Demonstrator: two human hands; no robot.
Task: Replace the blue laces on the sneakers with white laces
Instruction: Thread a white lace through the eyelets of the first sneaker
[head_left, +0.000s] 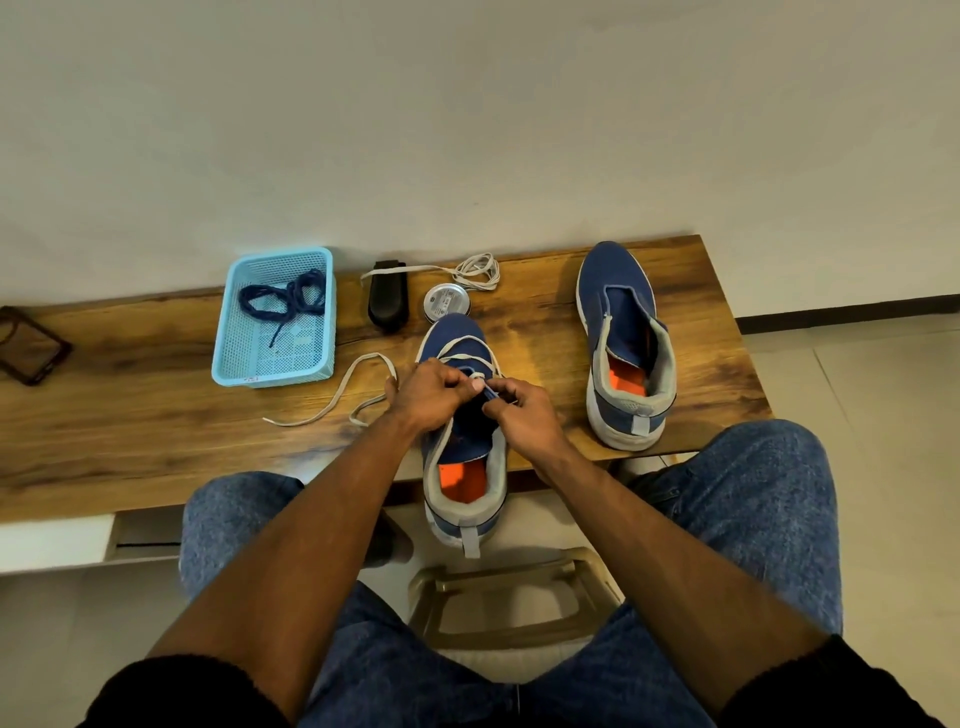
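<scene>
Centre of frame: near sneaker (464, 415) part-laced, heel overhanging table (130, 415) edge. Left hand (426, 387) and right hand (522, 410) both pinch white lace (363, 387) at eyelets. Advise: feed tip straight, even tension, no twist. Right of frame: second sneaker (621, 332) unlaced. Upper centre: spare white lace (475, 270). Upper left: blue laces (283, 299) in basket (270, 371).

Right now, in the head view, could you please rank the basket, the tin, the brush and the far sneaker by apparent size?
1. Far sneaker and basket: look alike, too close to rank.
2. Brush.
3. Tin.
</scene>
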